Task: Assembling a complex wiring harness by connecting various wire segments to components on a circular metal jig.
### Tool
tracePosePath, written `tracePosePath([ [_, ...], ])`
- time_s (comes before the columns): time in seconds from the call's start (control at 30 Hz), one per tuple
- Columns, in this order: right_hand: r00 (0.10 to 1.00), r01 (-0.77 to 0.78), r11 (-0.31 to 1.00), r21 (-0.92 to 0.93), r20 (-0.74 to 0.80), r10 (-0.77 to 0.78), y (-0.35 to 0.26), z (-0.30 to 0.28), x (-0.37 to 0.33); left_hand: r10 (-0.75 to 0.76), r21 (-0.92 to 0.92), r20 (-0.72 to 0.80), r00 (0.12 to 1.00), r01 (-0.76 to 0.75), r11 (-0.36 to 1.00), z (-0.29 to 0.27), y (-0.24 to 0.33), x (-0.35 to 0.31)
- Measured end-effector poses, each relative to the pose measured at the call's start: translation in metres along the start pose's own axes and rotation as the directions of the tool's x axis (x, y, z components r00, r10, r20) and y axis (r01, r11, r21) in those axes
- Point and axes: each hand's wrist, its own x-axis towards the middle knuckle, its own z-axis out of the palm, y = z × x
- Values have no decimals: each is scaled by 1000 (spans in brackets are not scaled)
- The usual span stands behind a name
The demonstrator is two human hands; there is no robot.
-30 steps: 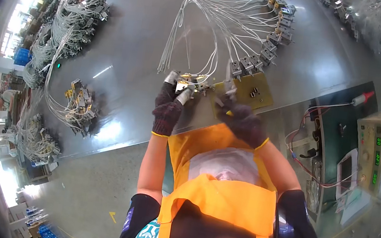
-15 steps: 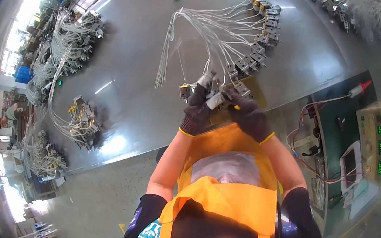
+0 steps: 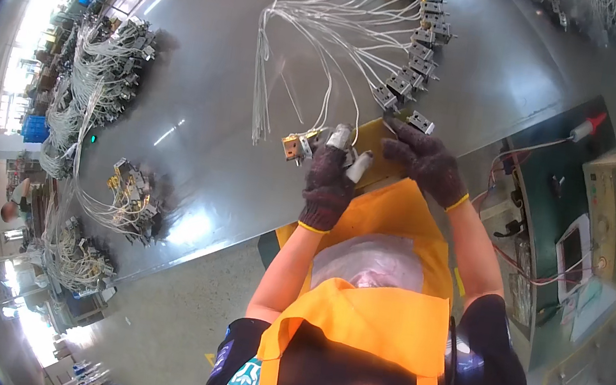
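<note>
work, by the look of it, at the stage of handling wired parts singly; likely calls next for a sure hold on one part, with its wires kept clear of neighbours. left hand (image 3: 331, 176), gloved, back upward over the table (image 3: 204, 91), just beside a brass-coloured part (image 3: 294, 149); white-tipped fingers (image 3: 341, 135) bent, thumb apart from the index; cannot tell whether pinching anything. right hand (image 3: 427, 158), gloved, turned inward at the edge of a brown board (image 3: 379, 165); fingers stretched, thumb set apart, pinching nothing that shows. just beyond those fingers, a silver part (image 3: 421, 122); touching or not, cannot tell. forearms (image 3: 287, 268) slanted up toward each other. farther off, a curved row of parts (image 3: 426, 32), with white wires (image 3: 262, 68) gathered to its left.
</note>
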Motion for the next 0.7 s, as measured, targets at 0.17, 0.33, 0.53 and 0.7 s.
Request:
tracePosePath([
  [0.17,970,39,992,-119,243,-9,-26,-3,-14,118,206,-35,992,-109,972,11,-6,0],
  [0.33,932,357,768,-532,144,-334,-48,12,-22,132,47,47,990,-134,990,8,-16,6],
  [0.53,929,342,649,-680,141,-342,-46,30,-26,107,39,96,990,-111,993,14,-20,5],
  [0.7,921,326,566,-758,119,-371,-52,34,-24,-246,-215,317,916,322,922,52,-76,-1],
])
